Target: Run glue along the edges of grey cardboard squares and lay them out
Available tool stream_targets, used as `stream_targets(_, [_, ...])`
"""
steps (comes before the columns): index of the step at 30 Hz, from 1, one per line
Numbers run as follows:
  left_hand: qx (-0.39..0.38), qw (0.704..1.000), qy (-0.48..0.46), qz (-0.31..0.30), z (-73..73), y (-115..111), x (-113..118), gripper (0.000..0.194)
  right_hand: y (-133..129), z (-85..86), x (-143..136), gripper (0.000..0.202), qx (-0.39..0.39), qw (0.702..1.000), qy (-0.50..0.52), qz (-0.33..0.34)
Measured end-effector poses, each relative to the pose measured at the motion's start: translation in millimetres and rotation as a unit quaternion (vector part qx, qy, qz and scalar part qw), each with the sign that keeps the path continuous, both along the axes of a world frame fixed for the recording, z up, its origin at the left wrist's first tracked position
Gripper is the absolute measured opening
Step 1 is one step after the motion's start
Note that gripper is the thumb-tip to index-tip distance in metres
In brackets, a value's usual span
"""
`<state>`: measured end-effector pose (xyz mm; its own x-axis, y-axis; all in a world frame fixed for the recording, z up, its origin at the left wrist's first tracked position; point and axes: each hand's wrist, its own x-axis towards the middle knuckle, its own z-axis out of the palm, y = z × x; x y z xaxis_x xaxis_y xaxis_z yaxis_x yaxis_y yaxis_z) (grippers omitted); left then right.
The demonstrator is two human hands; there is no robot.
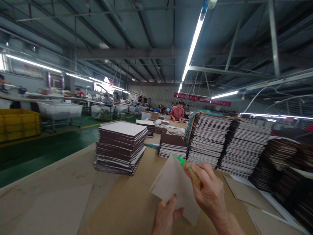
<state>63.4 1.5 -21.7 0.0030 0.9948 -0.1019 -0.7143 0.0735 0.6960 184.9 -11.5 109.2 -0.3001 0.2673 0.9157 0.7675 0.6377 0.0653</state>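
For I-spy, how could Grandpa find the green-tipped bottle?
On the wide tan table, find the right hand by a thin whitish sheet. It grips a rounded amber bottle; unlike the brown-and-white stacks, it has a bright green nozzle.

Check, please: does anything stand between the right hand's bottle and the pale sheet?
Nothing visible does. The bottle in the right hand has its green tip at the far corner of the sheet; the left hand is at the near edge.

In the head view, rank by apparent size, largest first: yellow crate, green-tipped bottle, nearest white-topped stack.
1. Nearest white-topped stack
2. Yellow crate, farther away
3. Green-tipped bottle, partly hidden by the right hand
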Motion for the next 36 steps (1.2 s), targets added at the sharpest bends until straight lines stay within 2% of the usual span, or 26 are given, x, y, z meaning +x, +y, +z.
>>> stream_targets(5, [-0.011,1.0,-0.002,0.006,-0.6,0,0,0.043,0,2.3,0,0.025,-0.04,0.999,-0.036,0.007])
stream_targets(9, [-0.004,1.0,0.001,0.002,-1.7,0,0,0.046,-1,1.4,0,0.026,-0.022,1.0,-0.004,-0.004])
stream_targets(13, [0.007,1.0,0.003,0.0,-3.2,2,-2,0.046,-5,-1.2,-3,0.026,-0.057,0.997,-0.047,0.012])
stream_targets(18, [-0.001,1.0,0.002,-0.008,-2.1,2,-1,0.045,-6,-3.2,-3,0.025,-0.037,0.999,0.007,0.009])
stream_targets(22, [-0.007,1.0,0.003,0.007,2.3,0,0,0.044,-5,-4.8,-1,0.027,-0.061,0.998,-0.028,0.019])
stream_targets(26, [-0.017,1.0,0.009,-0.003,6.6,-3,-1,0.04,-6,-4.3,-1,0.024,-0.047,0.999,0.003,-0.001])
stream_targets(28, [-0.01,1.0,0.007,0.001,7.8,-4,-1,0.039,-6,-4.5,-1,0.024,-0.062,0.998,-0.021,0.009])
stream_targets(31, [-0.021,1.0,0.001,0.008,7.4,-2,-1,0.038,-5,-4.9,1,0.025,-0.074,0.996,-0.04,0.019])
stream_targets(36, [-0.043,0.999,0.008,0.004,2.7,2,-2,0.035,1,0.7,13,0.019,-0.049,0.999,0.009,-0.008])
